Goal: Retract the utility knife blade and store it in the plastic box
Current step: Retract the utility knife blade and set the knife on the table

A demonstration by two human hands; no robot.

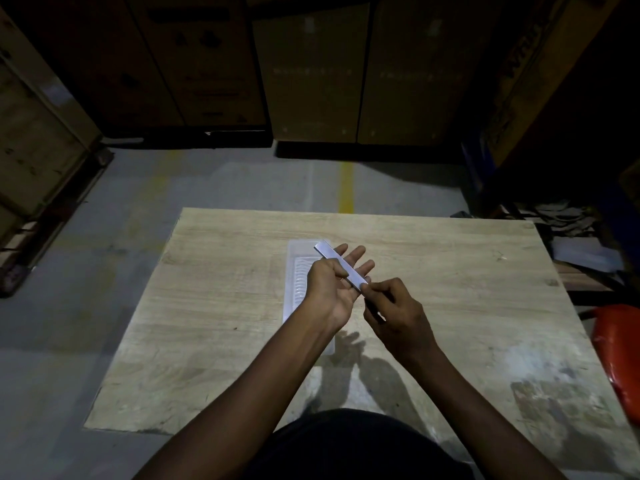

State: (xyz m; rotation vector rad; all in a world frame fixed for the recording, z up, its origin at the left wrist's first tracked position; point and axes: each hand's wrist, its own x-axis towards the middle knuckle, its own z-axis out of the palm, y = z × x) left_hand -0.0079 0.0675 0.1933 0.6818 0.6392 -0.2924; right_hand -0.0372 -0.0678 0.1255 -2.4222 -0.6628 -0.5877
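Observation:
A long silver blade (341,265) of the utility knife sticks out up and to the left, lying across my left hand (334,284). That hand is palm up, its thumb pressing the blade and its fingers spread. My right hand (398,311) is closed around the knife's dark handle, which is mostly hidden in the fist. Both hands hover above the clear plastic box (294,271), a long shallow tray lying on the wooden table (450,289) under my left wrist.
Stacked cardboard boxes (311,74) line the far side beyond a grey floor with a yellow stripe (346,188). An orange object (620,355) sits off the table's right edge. Pallets and clutter stand at left and right.

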